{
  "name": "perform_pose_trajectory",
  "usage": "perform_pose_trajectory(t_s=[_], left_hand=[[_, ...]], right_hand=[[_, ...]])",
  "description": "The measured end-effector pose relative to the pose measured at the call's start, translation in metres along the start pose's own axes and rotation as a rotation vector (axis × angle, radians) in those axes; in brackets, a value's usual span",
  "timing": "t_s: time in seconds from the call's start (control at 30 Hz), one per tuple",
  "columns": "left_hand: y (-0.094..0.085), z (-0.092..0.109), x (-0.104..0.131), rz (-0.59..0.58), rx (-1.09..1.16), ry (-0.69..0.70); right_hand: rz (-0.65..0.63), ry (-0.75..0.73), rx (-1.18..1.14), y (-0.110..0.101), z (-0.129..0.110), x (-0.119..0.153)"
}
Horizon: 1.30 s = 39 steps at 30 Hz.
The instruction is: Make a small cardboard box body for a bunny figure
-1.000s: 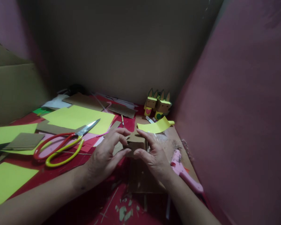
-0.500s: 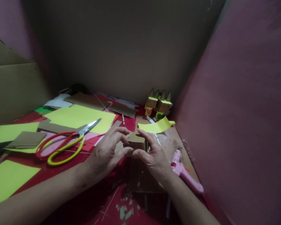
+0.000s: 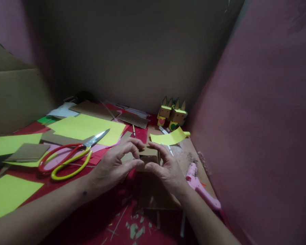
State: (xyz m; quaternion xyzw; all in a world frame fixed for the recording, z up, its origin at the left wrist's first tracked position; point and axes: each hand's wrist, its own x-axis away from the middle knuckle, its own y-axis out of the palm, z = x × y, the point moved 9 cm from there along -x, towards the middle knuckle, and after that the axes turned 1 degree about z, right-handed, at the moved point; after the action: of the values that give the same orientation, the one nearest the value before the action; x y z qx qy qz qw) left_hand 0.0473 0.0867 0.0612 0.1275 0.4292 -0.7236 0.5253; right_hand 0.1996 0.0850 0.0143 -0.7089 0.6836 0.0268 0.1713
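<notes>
A small cardboard box (image 3: pixel 150 158) is between my two hands, low over a cardboard sheet (image 3: pixel 158 195). My left hand (image 3: pixel 122 158) has its curled fingers and thumb on the box's left side. On the right side, my right hand (image 3: pixel 164 161) grips the box, forefinger along the top edge and thumb at the front. The fingers cover parts of the box's sides. Just behind it lies a curled yellow paper strip (image 3: pixel 170 136). A pink glue gun (image 3: pixel 202 190) rests to the right of my right hand.
Scissors with red and yellow handles (image 3: pixel 73 156) lie left, over yellow paper (image 3: pixel 89 127) and cardboard pieces (image 3: pixel 28 152). Two cardboard figures with pointed ears (image 3: pixel 172 114) stand at the back. Paper scraps (image 3: pixel 136 231) litter the red surface in front. A pink wall (image 3: pixel 257 129) bounds the right.
My left hand's fingers have shifted slightly and curled more at the box's left side. My right hand and the box have stayed almost in place.
</notes>
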Motion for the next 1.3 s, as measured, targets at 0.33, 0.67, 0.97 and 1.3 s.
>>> perform_pose_trajectory(t_s=[0.33, 0.67, 0.97, 1.3], left_hand=[[0.001, 0.000, 0.001, 0.001, 0.019, 0.041], [0.006, 0.000, 0.003, -0.006, -0.086, 0.062], [0.004, 0.011, 0.002, -0.017, -0.046, 0.120], [0.010, -0.001, 0.005, -0.038, 0.013, 0.051]], right_hand=[[-0.009, -0.013, -0.069, 0.000, 0.000, 0.000], [0.019, -0.017, 0.071, -0.001, -0.002, 0.002], [-0.005, -0.009, -0.113, 0.000, -0.002, 0.002], [-0.028, -0.057, -0.156, 0.001, -0.007, 0.001]])
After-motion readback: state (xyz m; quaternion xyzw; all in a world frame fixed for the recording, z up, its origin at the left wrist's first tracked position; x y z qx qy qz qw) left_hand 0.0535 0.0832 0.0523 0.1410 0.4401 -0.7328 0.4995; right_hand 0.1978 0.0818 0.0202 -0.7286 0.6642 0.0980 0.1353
